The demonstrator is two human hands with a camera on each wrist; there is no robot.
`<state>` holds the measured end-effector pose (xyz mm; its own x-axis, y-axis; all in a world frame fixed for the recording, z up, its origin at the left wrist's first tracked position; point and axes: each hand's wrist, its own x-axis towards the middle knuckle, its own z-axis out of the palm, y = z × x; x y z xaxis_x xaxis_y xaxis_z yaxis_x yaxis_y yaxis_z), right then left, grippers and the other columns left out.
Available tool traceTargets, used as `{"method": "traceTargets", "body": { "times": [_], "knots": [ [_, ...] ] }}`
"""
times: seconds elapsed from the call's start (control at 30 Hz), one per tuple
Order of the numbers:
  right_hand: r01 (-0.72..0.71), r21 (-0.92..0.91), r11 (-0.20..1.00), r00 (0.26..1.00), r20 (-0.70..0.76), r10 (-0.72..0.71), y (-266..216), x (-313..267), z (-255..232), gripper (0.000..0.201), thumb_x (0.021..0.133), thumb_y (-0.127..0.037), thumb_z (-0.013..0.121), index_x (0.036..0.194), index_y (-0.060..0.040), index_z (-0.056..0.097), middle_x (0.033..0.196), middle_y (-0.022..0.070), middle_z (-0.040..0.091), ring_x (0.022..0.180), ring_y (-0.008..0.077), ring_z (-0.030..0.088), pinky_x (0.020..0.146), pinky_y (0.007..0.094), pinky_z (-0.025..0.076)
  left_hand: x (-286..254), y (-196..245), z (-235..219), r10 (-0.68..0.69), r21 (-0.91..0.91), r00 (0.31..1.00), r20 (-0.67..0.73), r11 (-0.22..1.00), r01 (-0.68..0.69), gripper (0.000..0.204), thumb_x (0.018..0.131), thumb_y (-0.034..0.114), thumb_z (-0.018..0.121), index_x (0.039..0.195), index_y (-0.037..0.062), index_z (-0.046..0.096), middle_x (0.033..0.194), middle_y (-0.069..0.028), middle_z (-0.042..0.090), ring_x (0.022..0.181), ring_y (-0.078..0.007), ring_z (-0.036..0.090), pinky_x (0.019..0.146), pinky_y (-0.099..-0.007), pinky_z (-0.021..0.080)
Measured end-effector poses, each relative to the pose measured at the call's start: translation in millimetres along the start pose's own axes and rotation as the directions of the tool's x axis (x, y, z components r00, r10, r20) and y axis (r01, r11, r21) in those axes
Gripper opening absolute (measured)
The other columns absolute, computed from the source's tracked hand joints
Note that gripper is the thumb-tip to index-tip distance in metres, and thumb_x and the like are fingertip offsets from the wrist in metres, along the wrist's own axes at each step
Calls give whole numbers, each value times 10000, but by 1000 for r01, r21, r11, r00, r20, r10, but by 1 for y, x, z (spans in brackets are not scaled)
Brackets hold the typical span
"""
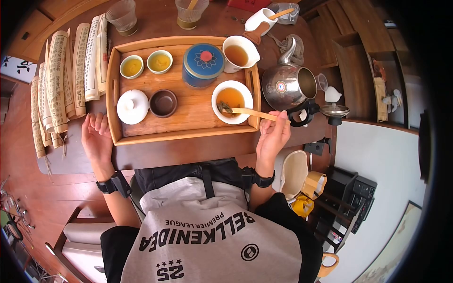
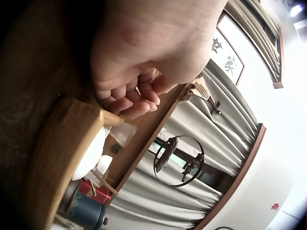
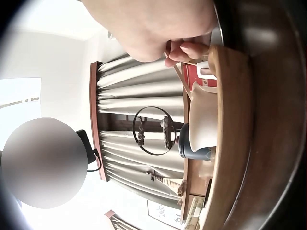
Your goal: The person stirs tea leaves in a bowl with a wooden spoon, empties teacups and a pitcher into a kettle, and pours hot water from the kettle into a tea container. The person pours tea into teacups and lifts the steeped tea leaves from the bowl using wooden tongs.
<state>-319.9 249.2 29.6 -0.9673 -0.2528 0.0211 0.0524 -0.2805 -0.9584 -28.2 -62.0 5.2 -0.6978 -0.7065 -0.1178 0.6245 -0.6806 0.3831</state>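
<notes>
My right hand point(image 1: 273, 137) pinches the handle of a bamboo tea scoop point(image 1: 257, 113) in front of the tray's right end. Its tip, with dark wet tea leaves point(image 1: 225, 108) on it, reaches into a white bowl point(image 1: 250, 98) of amber tea. By the front left corner of the wooden tray point(image 1: 184, 135), my left hand point(image 1: 98, 137) rests palm up, fingers loosely curled around nothing. The tray also carries a white lid point(image 1: 132, 106), a dark brown cup point(image 1: 163, 103), a blue tin point(image 1: 200, 75), a white pitcher point(image 1: 255, 55) of tea and two small cups, one point(image 1: 124, 70) left of the other point(image 1: 150, 66).
Right of the tray stands a steel kettle point(image 1: 278, 89), its glass lid point(image 1: 334, 111) beside it. Rolled sheets with writing point(image 1: 59, 80) lie at the left. Behind the tray are ribbed glasses point(image 1: 121, 16) and a white holder point(image 1: 259, 21) with a wooden tool.
</notes>
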Motion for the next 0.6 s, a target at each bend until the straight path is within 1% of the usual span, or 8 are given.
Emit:
{"method": "traceTargets", "body": {
  "times": [0.1,0.23,0.33,0.4,0.47,0.53,0.6],
  "knots": [
    [19,7,1000,999,-26,-19,-1,1,-1,375,1071,-341,500,938,-7,606,600,19,500,518,97,438,500,238,311,0,1,-2,5,-8,1000,-5,1000,-5,246,1059,159,429,825,89,398,758,-2,335,672,-116,350,664,-273,339],
    [34,22,999,999,-16,-33,-3,1,1,377,1072,-337,499,938,-2,606,601,22,499,519,101,436,497,241,310,0,0,-1,0,-5,1000,6,1000,0,246,1060,157,427,825,88,398,758,-2,336,673,-117,350,666,-272,340],
    [51,39,998,998,-22,-51,-5,0,2,377,1072,-336,499,943,2,605,605,25,498,520,100,429,498,240,309,0,0,0,1,-3,1000,9,1000,-1,244,1059,155,427,827,88,399,759,-2,336,674,-117,350,666,-271,341],
    [45,40,998,998,-44,-43,-7,-1,2,377,1075,-332,493,945,5,601,608,26,497,521,100,423,501,237,309,0,0,1,13,0,1000,-16,1000,-13,242,1060,155,424,829,87,401,760,-3,337,674,-119,350,668,-272,344],
    [62,40,997,997,-42,-60,-8,-1,2,375,1077,-329,488,947,5,600,607,25,495,521,98,420,502,235,309,0,0,1,8,0,1000,-3,1000,-8,243,1061,156,422,829,87,403,760,-3,338,674,-119,352,669,-272,346],
    [78,38,996,996,-41,-76,-11,-1,2,374,1079,-327,484,949,5,599,606,24,493,520,97,418,503,233,309,0,0,0,0,-2,1000,8,1000,0,243,1062,158,420,830,87,405,761,-4,339,673,-119,353,671,-272,347],
    [97,-4,995,993,-71,-97,-14,-2,3,371,1082,-320,476,954,7,598,605,21,487,521,94,415,502,233,309,1,1,-2,-6,2,1000,21,1000,6,244,1063,159,417,830,87,408,761,-4,342,673,-120,356,672,-272,350]
  ]
}}
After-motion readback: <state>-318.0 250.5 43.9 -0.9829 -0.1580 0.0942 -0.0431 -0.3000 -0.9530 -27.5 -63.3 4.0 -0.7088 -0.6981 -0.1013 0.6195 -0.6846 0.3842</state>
